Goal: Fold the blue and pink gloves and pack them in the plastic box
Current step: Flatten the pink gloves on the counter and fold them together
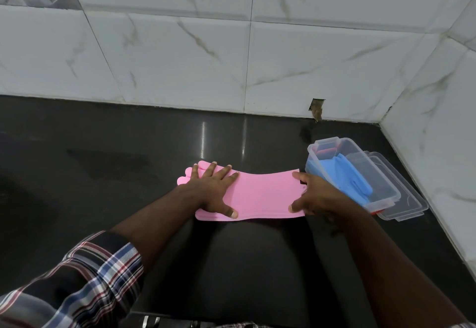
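Pressing flat, fingers spread, left hand [215,191] on pink glove [260,196]; right hand [315,196] fingers pinching its cuff beside plastic box [386,193].

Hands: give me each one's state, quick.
Left hand: open, pressed flat on the pink gloves.
Right hand: gripping the pink gloves' cuff end.

Left arm [159,227]: plaid sleeve [85,281], navy, white, red checks, pushed up; right arm [401,258] bare

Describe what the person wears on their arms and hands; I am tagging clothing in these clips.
The left arm has a plaid sleeve in dark blue, white and red, pushed up the forearm. The right arm shows no sleeve. Both hands, left hand and right hand, are bare: no gloves, rings or watch visible.
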A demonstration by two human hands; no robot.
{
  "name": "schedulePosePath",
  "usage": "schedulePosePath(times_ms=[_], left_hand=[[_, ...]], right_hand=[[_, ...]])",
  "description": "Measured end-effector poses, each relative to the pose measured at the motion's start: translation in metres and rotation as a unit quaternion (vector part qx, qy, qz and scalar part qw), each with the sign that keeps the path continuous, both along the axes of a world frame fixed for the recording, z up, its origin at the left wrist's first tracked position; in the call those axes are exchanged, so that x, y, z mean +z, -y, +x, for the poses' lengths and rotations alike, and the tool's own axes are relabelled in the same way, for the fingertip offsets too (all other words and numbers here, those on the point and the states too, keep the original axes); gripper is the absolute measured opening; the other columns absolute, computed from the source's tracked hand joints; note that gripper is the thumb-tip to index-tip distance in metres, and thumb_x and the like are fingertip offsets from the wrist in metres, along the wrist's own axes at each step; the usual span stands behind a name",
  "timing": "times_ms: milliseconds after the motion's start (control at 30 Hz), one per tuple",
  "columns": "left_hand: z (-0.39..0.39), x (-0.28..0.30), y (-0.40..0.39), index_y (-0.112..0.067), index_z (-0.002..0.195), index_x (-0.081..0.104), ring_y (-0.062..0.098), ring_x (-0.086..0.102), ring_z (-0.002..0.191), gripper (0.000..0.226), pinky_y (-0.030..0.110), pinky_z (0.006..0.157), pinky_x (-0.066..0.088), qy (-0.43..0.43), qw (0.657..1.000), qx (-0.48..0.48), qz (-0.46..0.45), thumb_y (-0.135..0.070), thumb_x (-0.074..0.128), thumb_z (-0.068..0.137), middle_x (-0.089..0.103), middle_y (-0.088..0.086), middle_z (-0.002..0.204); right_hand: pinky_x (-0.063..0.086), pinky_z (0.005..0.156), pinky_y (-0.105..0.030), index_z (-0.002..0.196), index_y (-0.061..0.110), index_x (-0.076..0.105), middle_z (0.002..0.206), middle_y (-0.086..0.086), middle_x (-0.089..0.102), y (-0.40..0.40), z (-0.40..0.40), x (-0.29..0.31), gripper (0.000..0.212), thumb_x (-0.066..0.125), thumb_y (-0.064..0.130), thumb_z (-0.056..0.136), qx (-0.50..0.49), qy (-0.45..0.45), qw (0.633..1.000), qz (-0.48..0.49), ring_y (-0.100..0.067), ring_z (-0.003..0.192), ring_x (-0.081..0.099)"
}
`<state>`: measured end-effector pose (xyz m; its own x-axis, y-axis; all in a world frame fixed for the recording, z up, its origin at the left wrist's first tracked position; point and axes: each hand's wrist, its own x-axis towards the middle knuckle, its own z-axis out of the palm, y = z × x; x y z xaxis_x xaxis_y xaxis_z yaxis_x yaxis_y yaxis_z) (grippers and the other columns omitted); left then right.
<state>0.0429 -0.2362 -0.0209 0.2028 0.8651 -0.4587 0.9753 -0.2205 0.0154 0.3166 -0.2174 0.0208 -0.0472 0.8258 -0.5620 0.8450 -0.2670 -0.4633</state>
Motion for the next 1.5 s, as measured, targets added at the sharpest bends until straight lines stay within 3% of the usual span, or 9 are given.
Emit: schedulePosePath(times_ms=[333, 433, 533, 667, 867, 967, 1200, 1367, 1500], left_hand=[[0.004, -0.003, -0.002, -0.036, 0.157, -0.006, 0.03, -0.013, 0.153, 0.122, 0.074, 0.112, -0.009, -0.005, 1.0, 0.006, -0.001, -0.08, 0.064, 0.067, -0.007, -0.005, 0.168], [0.003, -0.002, -0.003, -0.038, 0.157, -0.006, 0.03, -0.014, 0.153, 0.123, 0.074, 0.111, -0.009, -0.002, 1.0, 0.015, -0.015, -0.081, 0.065, 0.065, -0.008, -0.007, 0.168], [0.001, -0.003, -0.005, -0.04, 0.156, -0.006, 0.029, -0.014, 0.153, 0.125, 0.075, 0.111, -0.008, 0.002, 1.0, 0.02, -0.019, -0.082, 0.065, 0.063, -0.007, -0.008, 0.168], [0.002, -0.004, -0.005, -0.04, 0.156, -0.007, 0.03, -0.014, 0.153, 0.127, 0.076, 0.11, -0.008, 0.0, 1.0, 0.019, -0.02, -0.081, 0.066, 0.061, -0.006, -0.008, 0.168], [0.01, 0.003, -0.006, -0.045, 0.154, -0.01, 0.037, -0.012, 0.153, 0.111, 0.075, 0.111, -0.008, -0.004, 0.999, 0.024, -0.023, -0.081, 0.057, 0.073, -0.004, -0.005, 0.168], [0.017, 0.003, -0.004, -0.048, 0.153, -0.007, 0.04, -0.009, 0.152, 0.097, 0.075, 0.11, -0.009, 0.0, 1.0, 0.028, 0.002, -0.083, 0.045, 0.079, 0.0, -0.002, 0.168], [0.017, 0.001, -0.001, -0.048, 0.154, -0.005, 0.042, -0.011, 0.151, 0.102, 0.075, 0.11, -0.01, -0.008, 1.0, 0.017, 0.002, -0.084, 0.05, 0.076, -0.002, 0.001, 0.168], [0.013, 0.002, 0.003, -0.045, 0.155, -0.005, 0.04, -0.011, 0.152, 0.102, 0.074, 0.11, -0.008, 0.002, 1.0, 0.016, 0.003, -0.083, 0.049, 0.078, -0.004, -0.001, 0.168], [0.012, 0.004, 0.007, -0.034, 0.158, 0.002, 0.036, -0.014, 0.152, 0.099, 0.073, 0.113, -0.004, 0.004, 1.0, 0.021, 0.008, -0.077, 0.048, 0.083, -0.003, -0.004, 0.168]], right_hand=[[0.047, 0.106, -0.042, 0.154, 0.036, 0.018, 0.153, 0.001, 0.034, 0.005, 0.002, 0.015, 0.11, 0.087, 0.02, 0.07, 0.064, 0.043, 0.996, 0.036, -0.025, 0.131, 0.044], [0.056, 0.086, -0.03, 0.155, 0.034, 0.02, 0.152, -0.001, 0.037, 0.008, 0.001, 0.026, 0.107, 0.086, 0.015, 0.073, 0.062, 0.011, 0.997, 0.047, -0.021, 0.118, 0.051], [0.049, 0.064, -0.018, 0.154, 0.032, 0.024, 0.149, -0.002, 0.041, 0.01, -0.001, 0.038, 0.103, 0.085, 0.011, 0.074, 0.057, -0.032, 0.996, 0.06, -0.015, 0.097, 0.053], [0.054, 0.071, -0.02, 0.155, 0.03, 0.022, 0.147, -0.003, 0.044, 0.014, -0.013, 0.055, 0.102, 0.084, 0.013, 0.076, 0.079, -0.032, 0.993, 0.077, -0.015, 0.089, 0.059], [0.057, 0.084, -0.029, 0.156, 0.027, 0.019, 0.157, -0.003, 0.035, 0.016, -0.039, 0.07, 0.102, 0.082, 0.013, 0.077, 0.119, -0.02, 0.987, 0.103, -0.024, 0.112, 0.061], [0.058, 0.082, -0.027, 0.156, 0.027, 0.02, 0.157, -0.002, 0.035, 0.016, -0.046, 0.072, 0.102, 0.083, 0.012, 0.077, 0.127, -0.021, 0.987, 0.1, -0.023, 0.113, 0.061], [0.06, 0.084, -0.032, 0.156, 0.026, 0.023, 0.157, -0.002, 0.036, 0.017, -0.055, 0.072, 0.103, 0.084, 0.01, 0.074, 0.124, -0.047, 0.986, 0.103, -0.024, 0.113, 0.062], [0.056, 0.059, -0.019, 0.156, 0.024, 0.024, 0.154, -0.005, 0.04, 0.014, -0.079, 0.073, 0.106, 0.085, 0.01, 0.07, 0.156, -0.094, 0.976, 0.12, -0.014, 0.079, 0.069], [0.062, 0.072, -0.032, 0.155, 0.023, 0.025, 0.157, -0.005, 0.035, 0.018, -0.108, 0.07, 0.11, 0.086, 0.004, 0.065, 0.136, -0.187, 0.969, 0.092, -0.024, 0.099, 0.068]])
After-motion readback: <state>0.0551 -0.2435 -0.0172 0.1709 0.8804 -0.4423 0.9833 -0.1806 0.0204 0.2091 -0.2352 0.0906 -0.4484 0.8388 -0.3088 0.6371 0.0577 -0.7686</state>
